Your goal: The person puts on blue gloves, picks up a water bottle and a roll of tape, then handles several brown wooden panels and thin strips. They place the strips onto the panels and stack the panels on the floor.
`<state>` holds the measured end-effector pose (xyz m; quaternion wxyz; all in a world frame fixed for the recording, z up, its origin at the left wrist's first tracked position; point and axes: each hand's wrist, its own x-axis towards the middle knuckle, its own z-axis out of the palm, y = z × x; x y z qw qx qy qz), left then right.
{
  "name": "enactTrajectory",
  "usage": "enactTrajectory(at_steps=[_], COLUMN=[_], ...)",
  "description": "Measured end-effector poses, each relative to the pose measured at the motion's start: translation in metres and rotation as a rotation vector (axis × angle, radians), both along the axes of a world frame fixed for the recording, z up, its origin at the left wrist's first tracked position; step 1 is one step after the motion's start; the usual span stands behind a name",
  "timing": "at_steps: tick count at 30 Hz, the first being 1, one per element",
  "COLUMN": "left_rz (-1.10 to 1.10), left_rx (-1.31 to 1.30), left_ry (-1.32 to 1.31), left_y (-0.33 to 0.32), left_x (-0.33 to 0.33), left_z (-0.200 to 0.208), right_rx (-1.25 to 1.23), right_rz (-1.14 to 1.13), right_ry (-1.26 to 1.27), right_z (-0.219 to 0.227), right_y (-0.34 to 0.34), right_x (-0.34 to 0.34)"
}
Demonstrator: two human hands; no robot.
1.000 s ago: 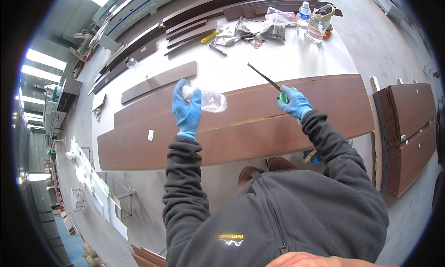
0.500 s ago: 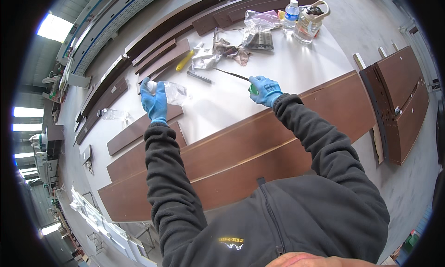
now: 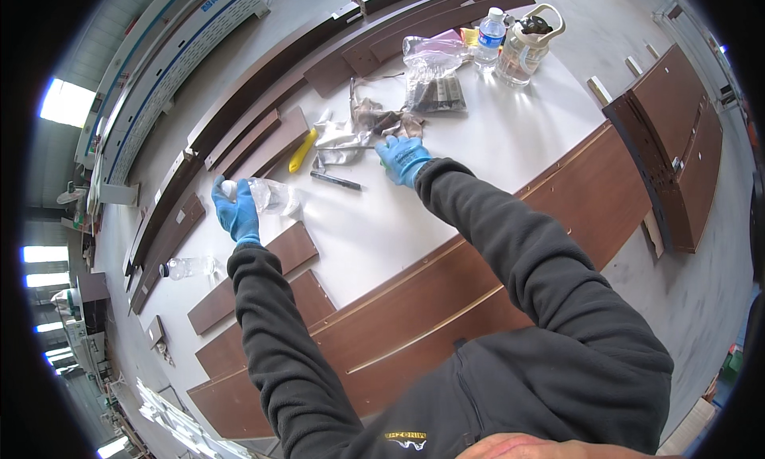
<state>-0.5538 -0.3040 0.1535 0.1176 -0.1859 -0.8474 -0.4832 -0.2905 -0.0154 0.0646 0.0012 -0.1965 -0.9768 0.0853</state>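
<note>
The left hand (image 3: 237, 209), in a blue glove, is raised over the left part of the white table (image 3: 494, 132). Its grip is closed around a clear plastic bottle (image 3: 271, 196), which lies tilted with its body pointing right, above the table surface.

The right hand (image 3: 402, 159), also gloved in blue, reaches forward near the table centre. Its grip is closed on a thin dark tool (image 3: 355, 147) with a green handle end; the shaft points left toward a crumpled rag (image 3: 339, 144). Whether the tip touches the rag cannot be told.

Just beside the rag lie a yellow cutter (image 3: 302, 150) and a dark pen (image 3: 335, 180). Farther back are a plastic bag (image 3: 434, 68), a small water bottle (image 3: 489, 35) and a large jug (image 3: 523, 46), both upright and close together.

Long brown panels (image 3: 510, 244) lie across the near edge of the table, between the person and the hands. More dark strips (image 3: 263, 140) lie at the left and far sides.
</note>
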Motion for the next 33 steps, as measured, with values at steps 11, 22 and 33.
enactTrajectory(at_steps=[11, 22, 33], left_rz=[0.047, 0.194, -0.689], left_rx=[-0.049, -0.473, -0.535], left_ry=[0.037, 0.472, 0.251], left_y=[0.007, -0.002, -0.009], left_x=[-0.011, 0.090, 0.459], left_z=[-0.004, 0.019, -0.083], right_rx=[-0.063, -0.085, -0.218], right_rz=[-0.049, -0.011, -0.088], right_ry=[0.159, 0.575, 0.339], right_z=[-0.021, 0.020, 0.000], right_y=[0.009, -0.016, -0.097], right_x=[-0.012, 0.163, 0.429])
